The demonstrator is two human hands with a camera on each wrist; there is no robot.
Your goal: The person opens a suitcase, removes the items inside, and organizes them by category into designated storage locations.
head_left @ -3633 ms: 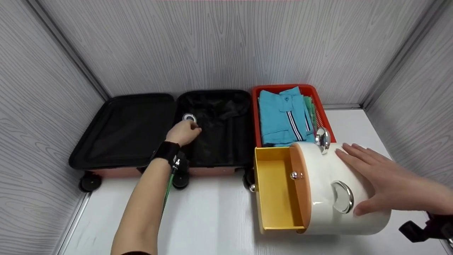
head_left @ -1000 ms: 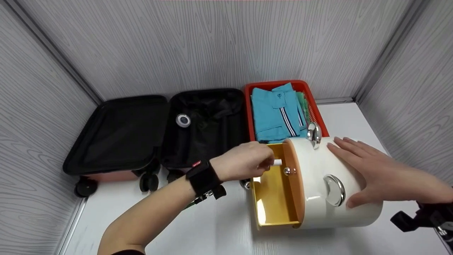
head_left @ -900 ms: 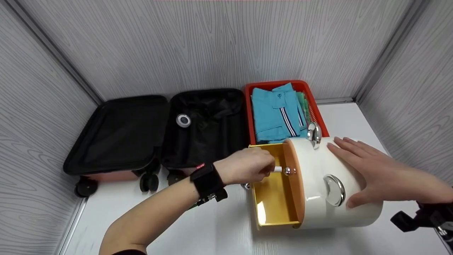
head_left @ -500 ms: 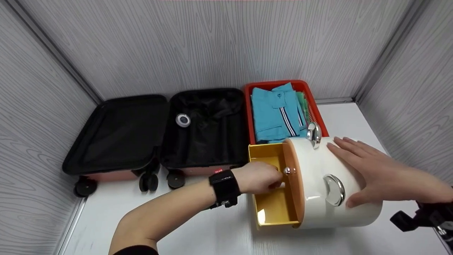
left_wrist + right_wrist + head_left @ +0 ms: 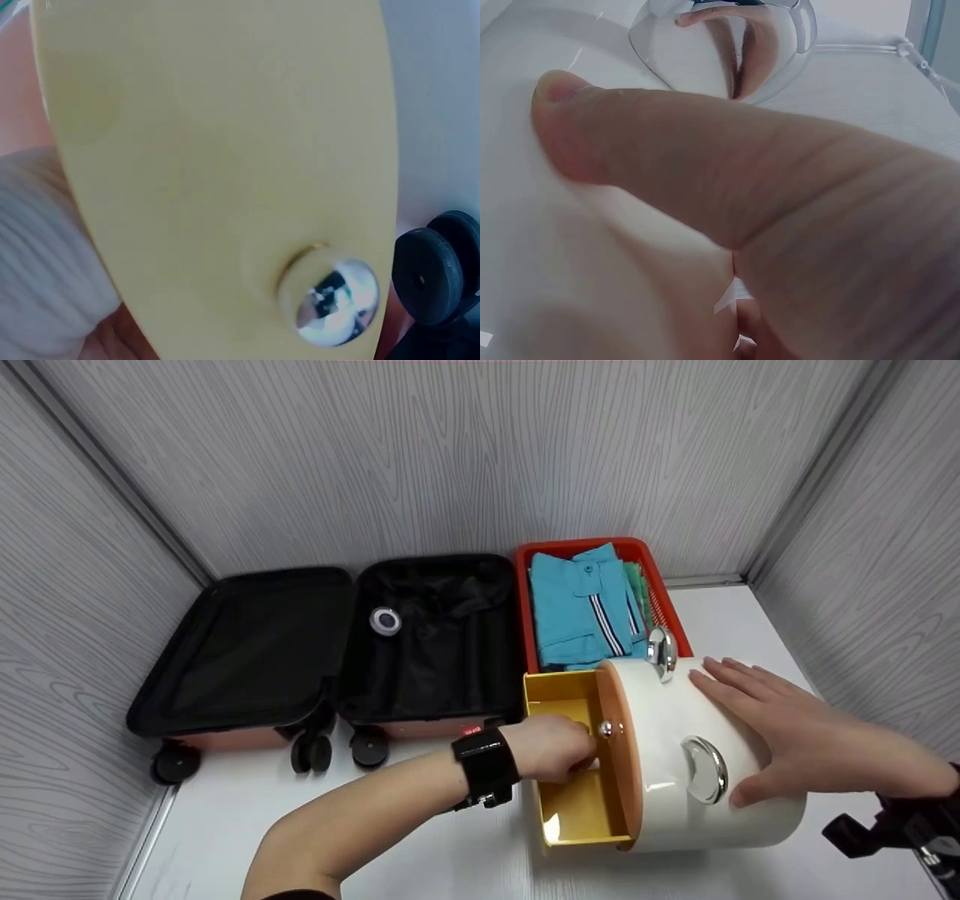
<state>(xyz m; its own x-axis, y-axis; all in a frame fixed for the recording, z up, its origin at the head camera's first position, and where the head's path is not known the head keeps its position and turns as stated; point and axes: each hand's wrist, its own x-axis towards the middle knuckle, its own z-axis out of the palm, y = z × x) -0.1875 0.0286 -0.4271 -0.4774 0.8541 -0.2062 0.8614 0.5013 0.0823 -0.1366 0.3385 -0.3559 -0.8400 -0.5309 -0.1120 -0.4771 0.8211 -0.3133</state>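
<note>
A rounded white chest [image 5: 667, 817] with silver handles lies on its side in the head view, its yellow drawer [image 5: 585, 814] pulled out to the left. My left hand [image 5: 551, 746] reaches down into that drawer, fingers curled round a small white stick-like thing [image 5: 595, 764], mostly hidden by them. The drawer's yellow front [image 5: 225, 150] and silver knob [image 5: 330, 300] fill the left wrist view. My right hand [image 5: 802, 735] rests spread on the chest, thumb near the lower handle [image 5: 709, 769]. A round silver-and-white disc [image 5: 385, 621] lies in the suitcase.
The suitcase [image 5: 439, 720], pink outside and black inside, lies spread on its wheels at the back left. Behind the drawer stands a red basket [image 5: 529, 607] holding folded blue clothes [image 5: 562, 607]. Grey panelled walls [image 5: 420, 457] enclose the white table [image 5: 420, 840].
My left hand has left the disc in the suitcase and moved right into the drawer. Over the last second it has lowered with the white stick-like thing. My right hand stays on the chest.
</note>
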